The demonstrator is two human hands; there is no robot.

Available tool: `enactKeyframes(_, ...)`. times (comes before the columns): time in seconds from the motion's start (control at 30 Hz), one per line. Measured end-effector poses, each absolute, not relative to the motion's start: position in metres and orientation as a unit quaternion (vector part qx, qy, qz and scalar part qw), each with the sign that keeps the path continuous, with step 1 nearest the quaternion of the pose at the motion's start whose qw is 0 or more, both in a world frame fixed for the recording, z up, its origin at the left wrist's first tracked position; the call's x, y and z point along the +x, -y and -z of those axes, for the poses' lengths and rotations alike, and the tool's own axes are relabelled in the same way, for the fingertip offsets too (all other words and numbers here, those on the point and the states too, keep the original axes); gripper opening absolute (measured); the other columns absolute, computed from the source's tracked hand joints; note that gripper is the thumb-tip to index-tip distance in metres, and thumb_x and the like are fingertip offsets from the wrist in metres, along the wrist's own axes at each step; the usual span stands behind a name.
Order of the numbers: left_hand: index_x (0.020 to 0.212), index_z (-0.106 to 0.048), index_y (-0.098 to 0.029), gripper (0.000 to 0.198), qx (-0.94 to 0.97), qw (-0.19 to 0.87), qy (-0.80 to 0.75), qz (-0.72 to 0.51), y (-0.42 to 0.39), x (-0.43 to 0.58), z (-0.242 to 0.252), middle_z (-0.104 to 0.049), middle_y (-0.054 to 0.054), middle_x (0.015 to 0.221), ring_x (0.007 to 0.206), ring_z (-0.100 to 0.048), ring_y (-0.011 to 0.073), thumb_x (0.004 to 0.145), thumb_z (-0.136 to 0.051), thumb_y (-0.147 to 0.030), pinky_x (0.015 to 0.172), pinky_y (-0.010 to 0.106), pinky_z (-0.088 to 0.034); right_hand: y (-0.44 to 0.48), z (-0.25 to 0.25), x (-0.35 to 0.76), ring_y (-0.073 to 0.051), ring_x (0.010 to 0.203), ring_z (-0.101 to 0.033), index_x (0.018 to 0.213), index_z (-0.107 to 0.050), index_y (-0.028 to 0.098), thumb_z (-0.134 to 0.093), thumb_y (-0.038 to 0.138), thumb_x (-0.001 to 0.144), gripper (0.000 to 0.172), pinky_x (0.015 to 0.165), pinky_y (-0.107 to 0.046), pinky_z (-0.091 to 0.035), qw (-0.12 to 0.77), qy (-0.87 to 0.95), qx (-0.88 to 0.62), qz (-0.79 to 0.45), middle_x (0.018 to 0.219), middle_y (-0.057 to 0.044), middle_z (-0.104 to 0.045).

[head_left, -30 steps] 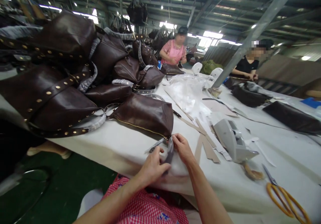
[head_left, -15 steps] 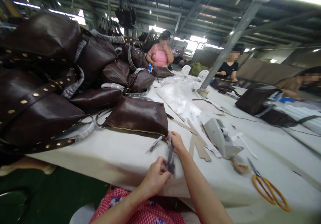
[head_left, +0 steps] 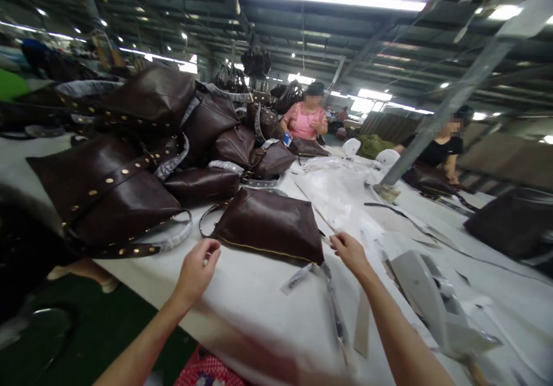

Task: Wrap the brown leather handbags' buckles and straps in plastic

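Note:
A dark brown leather bag (head_left: 268, 222) lies on its side on the white table, its gold zip along the near edge. My left hand (head_left: 201, 268) is just off the bag's left end, fingers loosely curved, nothing seen in them. Beside the bag's right end is my right hand (head_left: 349, 253), fingers bent and apart from the leather. A plastic-wrapped strap (head_left: 334, 302) hangs from the near right corner toward me, blurred. Next to it lies a short plastic-wrapped tab (head_left: 297, 279). A strap loop (head_left: 206, 216) sticks out at the bag's left end.
Several brown studded bags (head_left: 116, 184) are heaped on the left. A grey tape dispenser (head_left: 436, 294) stands at the right, near clear plastic sheets (head_left: 341, 184) and a beige strip (head_left: 362, 322). A slanted metal post (head_left: 444, 109) rises from the table. Co-workers sit beyond.
Both hands have let go of the wrapped strap. My left hand has moved left to the bag's other end; my right hand has moved up beside its right end. The view has turned left.

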State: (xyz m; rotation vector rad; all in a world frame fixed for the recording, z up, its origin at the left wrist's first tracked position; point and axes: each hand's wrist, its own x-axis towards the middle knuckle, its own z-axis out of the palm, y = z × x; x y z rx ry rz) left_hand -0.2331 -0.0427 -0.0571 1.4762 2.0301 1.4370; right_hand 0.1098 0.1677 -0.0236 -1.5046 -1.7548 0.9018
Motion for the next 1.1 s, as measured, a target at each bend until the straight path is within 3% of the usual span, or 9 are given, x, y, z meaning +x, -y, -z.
enactKeyframes(0.13, 0.112, -0.057, -0.013, 0.030, 0.474, -0.021, -0.777, -0.414, 0.001, -0.281, 0.045, -0.062, 0.017, 0.118, 0.114, -0.059, 0.0288, 0.086, -0.052, -0.025, 0.096, 0.044, -0.048, -0.160, -0.007, 0.067, -0.020, 0.071, -0.062, 0.080, -0.060, 0.021, -0.052, 0.047, 0.083, 0.027, 0.068, -0.031, -0.046, 0.346, 0.778, -0.486, -0.199, 0.073, -0.003, -0.065)
enactKeyframes(0.27, 0.102, -0.065, -0.011, 0.018, 0.521, 0.060, -0.818, -0.238, -0.064, -0.302, 0.022, -0.068, 0.017, 0.108, 0.109, -0.063, 0.0285, 0.088, -0.054, -0.012, 0.094, 0.040, -0.049, -0.134, -0.017, 0.014, -0.017, 0.065, -0.057, 0.080, -0.061, 0.021, -0.050, 0.039, 0.088, 0.022, 0.066, -0.030, -0.043, 0.285, 0.871, -0.360, -0.173, 0.070, -0.002, -0.063)
enactKeyframes(0.4, 0.107, -0.064, -0.013, 0.023, 0.521, 0.117, -0.819, -0.210, -0.114, -0.311, 0.016, -0.067, 0.010, 0.107, 0.098, -0.065, 0.0223, 0.090, -0.064, -0.028, 0.086, 0.040, -0.054, -0.119, -0.015, -0.014, -0.016, 0.063, -0.056, 0.079, -0.062, 0.020, -0.053, 0.034, 0.087, 0.018, 0.063, -0.028, -0.043, 0.224, 0.899, -0.307, -0.215, 0.068, -0.001, -0.061)
enactKeyframes(0.5, 0.106, -0.064, -0.012, 0.022, 0.530, 0.113, -0.805, -0.243, -0.123, -0.314, 0.011, -0.067, 0.010, 0.105, 0.094, -0.065, 0.0208, 0.093, -0.060, -0.029, 0.084, 0.039, -0.054, -0.114, -0.012, -0.022, -0.015, 0.064, -0.059, 0.081, -0.063, 0.019, -0.056, 0.038, 0.088, 0.021, 0.062, -0.027, -0.047, 0.206, 0.858, -0.316, -0.349, 0.069, -0.001, -0.064)
enactKeyframes(0.63, 0.107, -0.060, -0.011, 0.022, 0.538, 0.046, -0.763, -0.354, -0.111, -0.315, -0.009, -0.068, 0.015, 0.105, 0.101, -0.065, 0.0241, 0.098, -0.042, -0.019, 0.088, 0.036, -0.050, -0.111, -0.013, -0.039, -0.018, 0.083, -0.069, 0.090, -0.065, 0.016, -0.063, 0.050, 0.085, 0.034, 0.073, -0.031, -0.056, 0.226, 0.705, -0.295, -0.604, 0.093, -0.008, -0.070)
enactKeyframes(0.77, 0.113, -0.054, -0.013, 0.025, 0.524, -0.022, -0.698, -0.488, -0.089, -0.305, -0.032, -0.067, 0.013, 0.109, 0.102, -0.064, 0.0222, 0.098, -0.035, -0.021, 0.088, 0.034, -0.049, -0.115, -0.029, -0.075, -0.023, 0.099, -0.070, 0.106, -0.063, 0.011, -0.071, 0.049, 0.082, 0.045, 0.086, -0.035, -0.056, 0.253, 0.546, -0.245, -0.760, 0.112, -0.017, -0.069)
enactKeyframes(0.93, 0.109, -0.055, -0.017, 0.021, 0.566, -0.052, -0.547, -0.615, -0.053, -0.283, -0.045, -0.067, 0.008, 0.098, 0.093, -0.064, 0.0204, 0.094, -0.042, -0.025, 0.085, 0.034, -0.051, -0.136, -0.062, -0.120, -0.029, 0.113, -0.065, 0.118, -0.055, 0.005, -0.033, 0.073, 0.091, 0.076, 0.092, -0.043, -0.055, 0.315, 0.313, -0.177, -0.879, 0.121, -0.026, -0.064)
enactKeyframes(1.0, 0.110, -0.055, -0.017, 0.022, 0.595, -0.064, -0.528, -0.602, -0.041, -0.280, -0.046, -0.066, 0.009, 0.101, 0.095, -0.064, 0.0212, 0.094, -0.042, -0.026, 0.087, 0.035, -0.051, -0.148, -0.076, -0.127, -0.026, 0.107, -0.068, 0.120, -0.055, 0.009, -0.024, 0.070, 0.094, 0.073, 0.087, -0.043, -0.057, 0.388, 0.269, -0.161, -0.867, 0.115, -0.021, -0.069)
enactKeyframes(1.1, 0.112, -0.055, -0.016, 0.026, 0.619, -0.055, -0.548, -0.559, -0.028, -0.283, -0.041, -0.065, 0.011, 0.103, 0.098, -0.063, 0.0237, 0.093, -0.040, -0.025, 0.089, 0.040, -0.051, -0.163, -0.100, -0.124, -0.017, 0.087, -0.072, 0.117, -0.059, 0.016, -0.032, 0.045, 0.101, 0.042, 0.077, -0.033, -0.060, 0.495, 0.282, -0.172, -0.804, 0.099, -0.010, -0.075)
